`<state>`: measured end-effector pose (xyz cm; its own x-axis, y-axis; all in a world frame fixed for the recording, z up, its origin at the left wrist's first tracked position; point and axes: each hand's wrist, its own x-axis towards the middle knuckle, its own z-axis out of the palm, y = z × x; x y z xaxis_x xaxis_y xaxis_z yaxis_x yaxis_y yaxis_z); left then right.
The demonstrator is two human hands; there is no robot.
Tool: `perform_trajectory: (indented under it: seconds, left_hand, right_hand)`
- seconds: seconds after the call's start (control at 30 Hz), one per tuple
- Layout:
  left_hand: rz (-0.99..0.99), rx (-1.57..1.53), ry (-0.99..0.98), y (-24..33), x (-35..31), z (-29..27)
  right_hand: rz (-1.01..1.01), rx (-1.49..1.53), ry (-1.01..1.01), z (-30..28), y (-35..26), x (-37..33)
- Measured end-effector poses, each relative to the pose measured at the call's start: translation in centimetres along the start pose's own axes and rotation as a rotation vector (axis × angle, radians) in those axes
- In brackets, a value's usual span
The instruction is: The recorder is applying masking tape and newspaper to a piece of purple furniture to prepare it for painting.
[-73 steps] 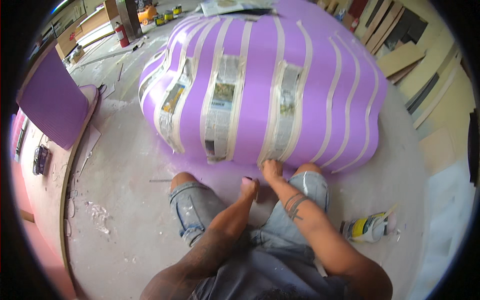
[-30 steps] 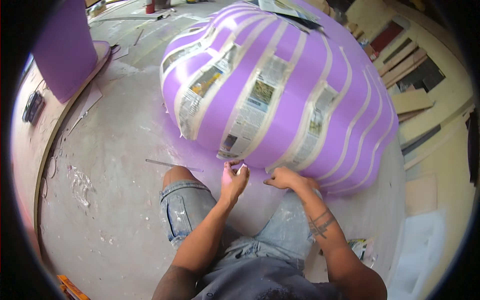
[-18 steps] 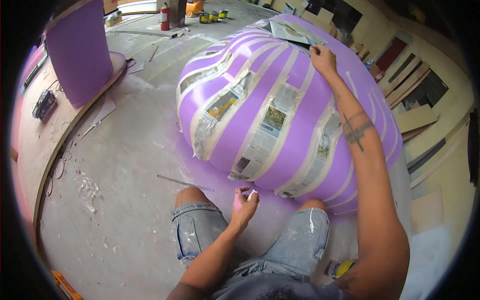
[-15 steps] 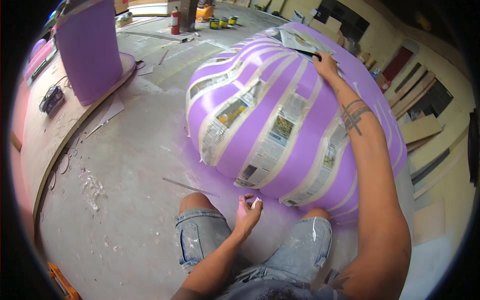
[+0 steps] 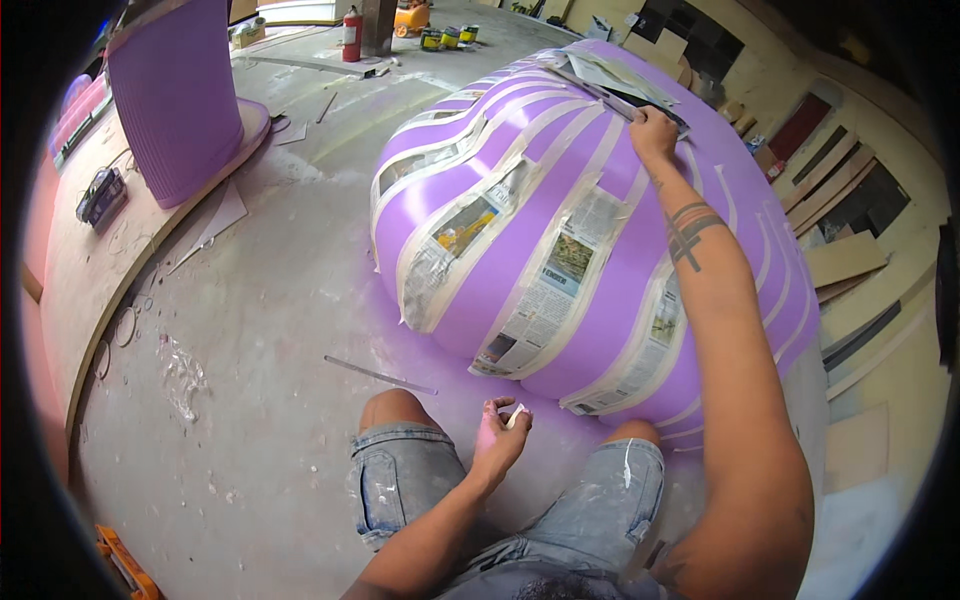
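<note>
A large rounded purple form [image 5: 520, 225] bulges in front of my knees. Cream masking tape [image 5: 532, 290] and newspaper strips [image 5: 572, 255] run over it in bands. My right arm reaches across to its top, where my right hand [image 5: 653, 135] is closed at the end of a thin flat grey strip [image 5: 600, 92]; its exact kind is unclear. Loose newspaper sheets [image 5: 608, 75] lie just beyond that strip. Low between my knees, my left hand [image 5: 498, 438], with pink paint on it, pinches a small white scrap [image 5: 516, 415].
A narrow metal strip [image 5: 380, 374] lies on the grey floor left of the form. A purple column [image 5: 175, 105] stands on a curved platform [image 5: 150, 245] at left. Farther back are a fire extinguisher [image 5: 352, 35] and paint cans [image 5: 450, 38]. Boards [image 5: 845, 258] lean along the right wall.
My right hand has shifted slightly at the top of the form, and the grey strip beside the newspaper shows more. My left hand stays nearly in place with the white scrap.
</note>
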<state>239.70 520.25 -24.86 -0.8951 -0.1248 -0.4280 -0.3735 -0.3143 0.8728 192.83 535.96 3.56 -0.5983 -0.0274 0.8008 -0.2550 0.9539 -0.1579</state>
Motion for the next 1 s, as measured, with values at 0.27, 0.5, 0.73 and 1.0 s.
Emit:
perform_trajectory:
  seconds: [0.27,0.5,0.73,1.0]
  left_hand:
    - [0.037,-0.026,0.037,-1.5,2.0,0.2]
    - [-0.069,-0.039,-0.003,1.2,1.1,-1.8]
    - [-0.106,-0.506,-0.394,4.7,0.5,-1.4]
    - [0.058,-0.379,-0.689,5.2,-0.4,3.3]
  right_hand:
    - [0.095,0.262,0.565,-2.9,1.0,-0.9]
    - [-0.012,0.432,0.731,-17.4,1.2,-2.4]
    - [0.285,0.868,0.744,-38.6,2.1,-12.7]
    - [0.688,0.752,0.332,-52.0,6.2,-33.7]
